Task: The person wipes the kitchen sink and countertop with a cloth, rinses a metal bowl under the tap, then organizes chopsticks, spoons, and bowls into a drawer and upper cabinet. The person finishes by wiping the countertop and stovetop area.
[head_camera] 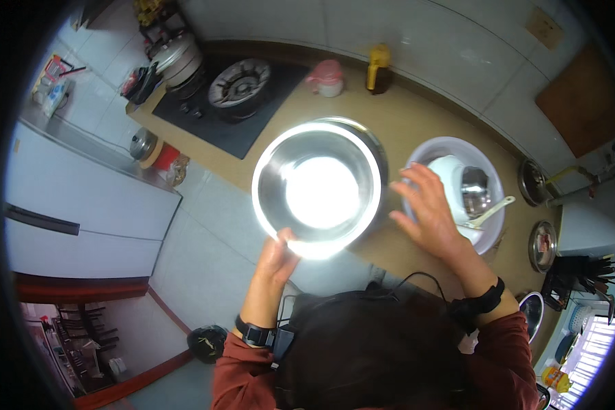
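A shiny stainless steel basin (269, 202) is at the middle of the view, its bottom lit by strong glare. My left hand (278, 259) grips its near rim, thumb over the edge. Behind its right side shows a second curved metal rim (380, 154); whether that is another basin underneath, I cannot tell. Fingers spread, my right hand (428, 212) holds nothing and is just right of the basin. Partly behind that hand is a pale plastic basin (497, 179), containing a white bowl (448, 174), a small steel bowl (475, 187) and a light-handled utensil (494, 210).
Along the counter's back are a gas burner (241, 84), a lidded pot (179, 61), a pink-lidded container (329, 79) and a yellow-topped bottle (378, 69). Several metal dishes, including one with food (543, 246), line the right. A black bin (207, 344) stands on the floor.
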Demonstrator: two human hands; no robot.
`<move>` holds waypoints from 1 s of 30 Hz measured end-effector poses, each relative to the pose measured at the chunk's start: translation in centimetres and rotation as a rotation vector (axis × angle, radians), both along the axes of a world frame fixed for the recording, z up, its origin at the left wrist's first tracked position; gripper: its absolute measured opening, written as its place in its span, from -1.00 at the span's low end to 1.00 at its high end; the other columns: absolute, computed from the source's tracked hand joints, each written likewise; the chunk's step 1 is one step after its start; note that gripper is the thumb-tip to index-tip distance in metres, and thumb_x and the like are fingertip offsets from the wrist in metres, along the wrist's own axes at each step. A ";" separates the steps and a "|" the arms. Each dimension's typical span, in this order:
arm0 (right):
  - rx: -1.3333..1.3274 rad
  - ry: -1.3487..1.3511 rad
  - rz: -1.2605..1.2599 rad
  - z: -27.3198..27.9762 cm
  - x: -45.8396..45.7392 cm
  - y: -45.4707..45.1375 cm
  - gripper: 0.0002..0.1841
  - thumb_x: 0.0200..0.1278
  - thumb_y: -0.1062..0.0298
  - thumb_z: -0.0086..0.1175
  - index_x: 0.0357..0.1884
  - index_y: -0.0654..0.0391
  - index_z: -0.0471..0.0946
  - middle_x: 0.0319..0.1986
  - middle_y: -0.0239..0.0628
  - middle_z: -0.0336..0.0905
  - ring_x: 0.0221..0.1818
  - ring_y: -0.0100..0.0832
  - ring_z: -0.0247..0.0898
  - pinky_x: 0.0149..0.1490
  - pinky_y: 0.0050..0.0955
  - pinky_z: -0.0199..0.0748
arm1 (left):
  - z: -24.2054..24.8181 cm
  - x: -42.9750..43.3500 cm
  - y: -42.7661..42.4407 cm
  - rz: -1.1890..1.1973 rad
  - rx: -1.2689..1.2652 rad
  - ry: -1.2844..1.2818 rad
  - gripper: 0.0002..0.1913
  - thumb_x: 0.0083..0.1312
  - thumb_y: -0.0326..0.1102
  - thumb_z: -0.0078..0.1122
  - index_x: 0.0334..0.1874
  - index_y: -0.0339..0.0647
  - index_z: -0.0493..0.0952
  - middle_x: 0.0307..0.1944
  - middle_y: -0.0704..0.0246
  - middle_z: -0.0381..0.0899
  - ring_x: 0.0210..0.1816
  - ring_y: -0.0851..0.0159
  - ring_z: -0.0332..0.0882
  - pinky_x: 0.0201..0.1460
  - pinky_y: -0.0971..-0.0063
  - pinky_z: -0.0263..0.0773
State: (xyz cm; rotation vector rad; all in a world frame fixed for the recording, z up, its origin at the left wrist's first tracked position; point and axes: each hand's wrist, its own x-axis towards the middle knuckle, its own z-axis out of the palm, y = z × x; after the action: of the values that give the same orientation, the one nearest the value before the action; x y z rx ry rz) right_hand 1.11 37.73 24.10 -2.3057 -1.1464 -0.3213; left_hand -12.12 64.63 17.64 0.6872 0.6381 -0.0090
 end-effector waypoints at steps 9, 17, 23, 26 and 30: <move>-0.125 0.702 -0.155 -6.5 -7.1 15.2 -0.56 0.12 0.25 0.18 0.04 0.19 0.43 -0.06 -0.07 0.47 -0.02 -0.11 0.45 0.05 -0.23 0.41 | 0.1 -9.0 19.4 0.097 0.226 0.206 -0.70 0.06 -0.56 -0.04 -0.11 -0.35 0.39 -0.22 0.26 0.48 -0.18 0.22 0.51 -0.16 0.26 0.50; 0.671 1.114 -0.351 -5.7 -9.9 18.0 -0.50 0.23 0.32 -0.01 0.20 0.25 0.28 -0.06 -0.15 0.48 -0.17 -0.36 0.48 -0.10 -0.39 0.46 | -0.1 -2.5 15.9 -0.431 0.315 -0.055 -0.61 0.10 -0.58 -0.05 0.04 -0.35 0.38 -0.09 0.27 0.46 -0.10 0.22 0.48 -0.01 0.22 0.46; 0.899 1.174 -0.576 -4.2 -9.0 9.7 -0.52 0.22 0.42 -0.11 0.21 0.23 0.23 -0.12 -0.20 0.47 -0.21 -0.46 0.47 -0.29 -0.50 0.52 | 1.5 3.6 7.0 -0.595 0.146 -0.284 -0.54 0.23 -0.43 0.06 0.20 -0.23 0.28 0.06 0.30 0.41 0.05 0.25 0.43 0.08 0.22 0.43; 1.096 1.101 -0.595 -3.4 -7.0 5.0 -0.55 0.23 0.44 -0.12 0.19 0.27 0.25 -0.10 -0.17 0.46 -0.19 -0.40 0.49 -0.26 -0.44 0.56 | 2.0 6.3 2.7 -0.672 0.050 -0.268 -0.36 0.31 -0.29 0.07 0.39 -0.13 0.02 0.28 0.17 0.17 0.26 0.10 0.22 0.21 0.13 0.31; 1.347 1.097 -0.595 -1.3 2.0 -3.5 -0.63 0.31 0.45 -0.14 0.13 0.34 0.20 -0.05 0.00 0.43 -0.17 -0.12 0.53 -0.20 -0.17 0.65 | 1.7 8.9 -1.2 -0.658 0.140 -0.225 -0.31 0.35 -0.24 0.04 0.45 -0.12 -0.08 0.35 0.12 0.06 0.33 0.02 0.13 0.24 0.08 0.28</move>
State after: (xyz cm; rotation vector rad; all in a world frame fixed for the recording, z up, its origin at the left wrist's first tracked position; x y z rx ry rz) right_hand 3.16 34.20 22.77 -1.1191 0.3382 0.0347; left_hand -3.24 63.47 19.37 0.9944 0.1769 -0.4932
